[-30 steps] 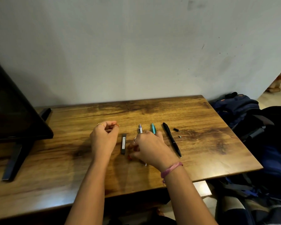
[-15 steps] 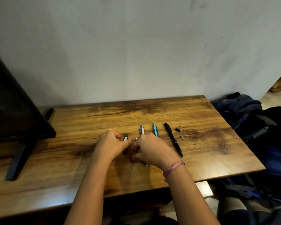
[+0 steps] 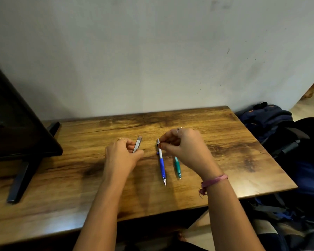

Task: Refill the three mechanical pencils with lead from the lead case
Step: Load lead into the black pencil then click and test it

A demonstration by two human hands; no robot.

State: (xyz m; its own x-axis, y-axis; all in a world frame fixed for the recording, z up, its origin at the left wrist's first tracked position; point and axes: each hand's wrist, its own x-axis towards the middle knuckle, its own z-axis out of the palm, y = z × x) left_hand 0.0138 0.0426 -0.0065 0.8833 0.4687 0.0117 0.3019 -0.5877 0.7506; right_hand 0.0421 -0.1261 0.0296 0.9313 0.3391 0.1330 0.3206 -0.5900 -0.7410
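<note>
With the left hand [image 3: 122, 156] clamped on the lead case [image 3: 137, 146] left of the blue pencil [image 3: 161, 162] on the worktop [image 3: 234, 160], the right hand [image 3: 186, 148], pinching its cap end, should pull straight.

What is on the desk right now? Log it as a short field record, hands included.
left hand: holds the lead case, lifted at an angle
right hand: fingertips pinch the top end of the blue pencil
blue pencil: lies on the table, tip toward the person
teal pencil: lies beside it, partly under the right hand
third pencil: not visible
</note>
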